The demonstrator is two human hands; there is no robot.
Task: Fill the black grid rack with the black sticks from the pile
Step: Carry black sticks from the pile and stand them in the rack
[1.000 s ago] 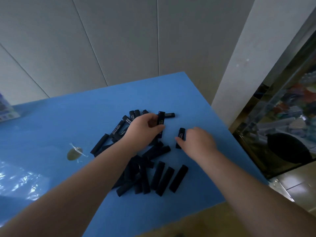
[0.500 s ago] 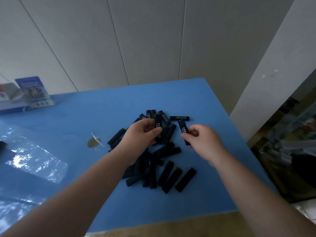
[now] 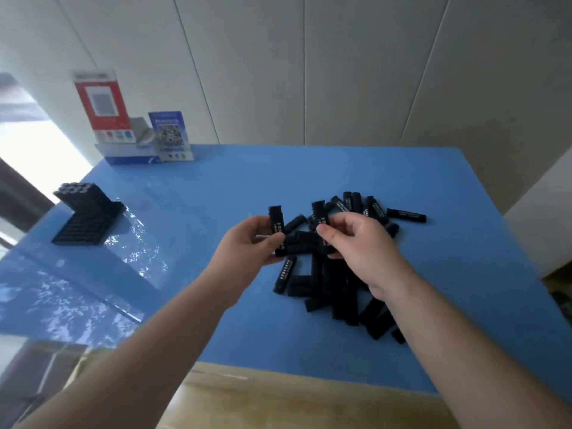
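Note:
A pile of black sticks (image 3: 337, 283) lies on the blue table (image 3: 216, 187), right of centre. My left hand (image 3: 250, 243) grips one black stick (image 3: 276, 219) upright just left of the pile. My right hand (image 3: 359, 243) pinches another black stick (image 3: 319, 215) upright over the pile. The black grid rack (image 3: 82, 224) stands at the far left of the table, with a block of sticks standing in its far rows and open cells nearer me.
A red and white sign (image 3: 103, 109), a blue QR card (image 3: 171, 136) and a small box (image 3: 130, 153) stand at the table's back left against the wall. A shiny transparent sheet (image 3: 74, 283) covers the table's left side. The table's wooden front edge (image 3: 278, 394) is below.
My view has swung left, bringing the rack and signs into sight. Both hands have lifted off the pile, each holding a stick upright, and the left hand has shifted left.

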